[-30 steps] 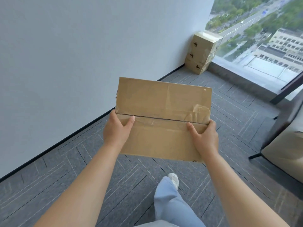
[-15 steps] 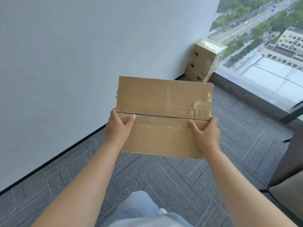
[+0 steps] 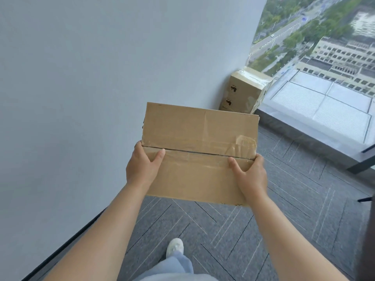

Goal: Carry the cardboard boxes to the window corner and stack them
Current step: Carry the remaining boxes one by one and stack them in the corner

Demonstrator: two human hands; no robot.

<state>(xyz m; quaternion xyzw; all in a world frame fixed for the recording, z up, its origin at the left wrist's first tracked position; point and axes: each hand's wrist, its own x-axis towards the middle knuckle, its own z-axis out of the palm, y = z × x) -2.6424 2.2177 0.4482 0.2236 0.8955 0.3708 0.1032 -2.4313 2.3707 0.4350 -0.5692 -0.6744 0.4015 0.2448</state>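
I hold a flat brown cardboard box (image 3: 199,151), taped along its top seam, in front of me at waist height. My left hand (image 3: 143,168) grips its left side with the thumb lying on the top. My right hand (image 3: 250,175) grips the right side the same way. Beyond the box, a stack of taped cardboard boxes (image 3: 244,92) stands on the floor in the corner where the white wall meets the window; the held box hides the foot of the stack.
A white wall (image 3: 101,78) runs along my left. A floor-to-ceiling window (image 3: 324,82) with a low dark sill (image 3: 308,136) fills the right. Grey patterned carpet (image 3: 294,199) covers the floor. My leg and white shoe (image 3: 175,247) are below. A dark furniture edge sits at far right.
The corner stack has grown nearer and now sits just behind the held box. My leg has swung forward, white shoe showing. Both hands keep the same hold.
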